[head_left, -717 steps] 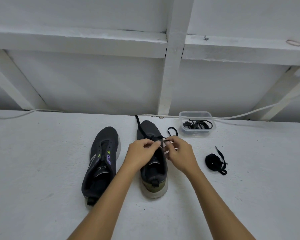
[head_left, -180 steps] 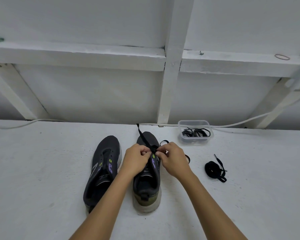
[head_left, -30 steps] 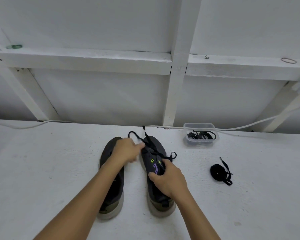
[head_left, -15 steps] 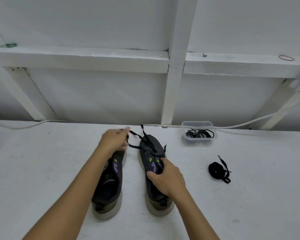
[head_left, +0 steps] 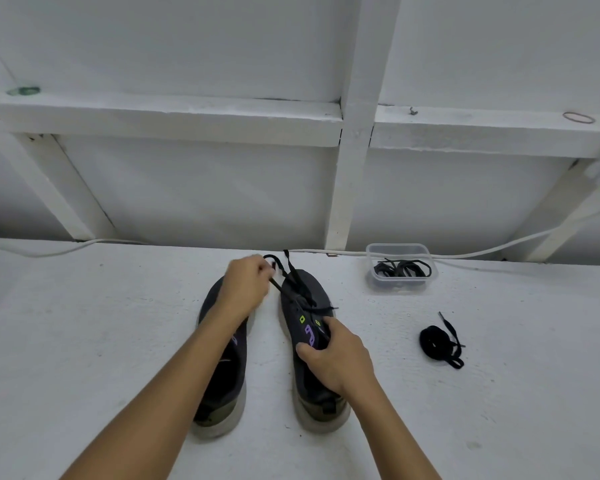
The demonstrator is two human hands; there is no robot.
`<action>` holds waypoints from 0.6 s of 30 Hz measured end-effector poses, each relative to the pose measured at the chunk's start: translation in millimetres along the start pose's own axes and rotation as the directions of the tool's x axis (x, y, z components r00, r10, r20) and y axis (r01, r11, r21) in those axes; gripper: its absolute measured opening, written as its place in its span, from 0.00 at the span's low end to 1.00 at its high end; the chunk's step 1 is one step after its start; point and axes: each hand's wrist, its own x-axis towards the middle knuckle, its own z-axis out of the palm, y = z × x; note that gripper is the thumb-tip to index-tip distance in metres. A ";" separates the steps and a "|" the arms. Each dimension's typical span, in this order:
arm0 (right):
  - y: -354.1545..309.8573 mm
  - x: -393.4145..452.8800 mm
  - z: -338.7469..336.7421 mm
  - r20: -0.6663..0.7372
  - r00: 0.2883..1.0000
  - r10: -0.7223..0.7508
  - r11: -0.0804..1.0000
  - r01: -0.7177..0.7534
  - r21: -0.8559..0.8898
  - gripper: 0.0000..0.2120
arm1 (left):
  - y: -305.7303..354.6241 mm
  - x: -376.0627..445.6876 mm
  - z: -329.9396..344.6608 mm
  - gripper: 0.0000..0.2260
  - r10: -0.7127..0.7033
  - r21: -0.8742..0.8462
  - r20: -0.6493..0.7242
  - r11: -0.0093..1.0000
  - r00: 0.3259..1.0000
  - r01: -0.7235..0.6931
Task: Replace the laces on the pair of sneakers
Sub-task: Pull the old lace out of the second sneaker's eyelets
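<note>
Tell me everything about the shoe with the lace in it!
The right-hand sneaker is dark grey fabric with a pale, worn sole, a purple mark and small green squares. It lies flat on the white surface, toe pointing away, beside its mate. A black lace runs through its front eyelets. The right hand holds its middle; the left hand pulls the lace.

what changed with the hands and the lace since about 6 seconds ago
Both hands had been pinching the lace over the right sneaker. Now the left hand has drawn the black lace up and left past the toe, and the right hand has dropped to grip the sneaker's middle. The left sneaker, the coiled lace and the plastic container stayed put.
</note>
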 end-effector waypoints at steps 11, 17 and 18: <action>-2.2 -0.4 -0.1 0.007 1.000 0.011 1.000 -0.011 0.000 0.23 | -11.0 -10.8 -4.3 0.12 0.291 0.138 0.166 0.939 0.942 -0.315; -4.3 -2.7 -0.5 -0.012 1.000 0.013 1.000 -0.013 -0.001 0.22 | -10.5 -19.2 12.7 0.03 0.242 0.072 0.276 0.960 0.930 -0.271; -4.7 -2.7 -0.4 -0.014 1.000 0.014 1.000 -0.015 -0.002 0.20 | -11.9 -18.5 11.4 0.03 0.202 0.032 0.259 0.975 0.944 -0.218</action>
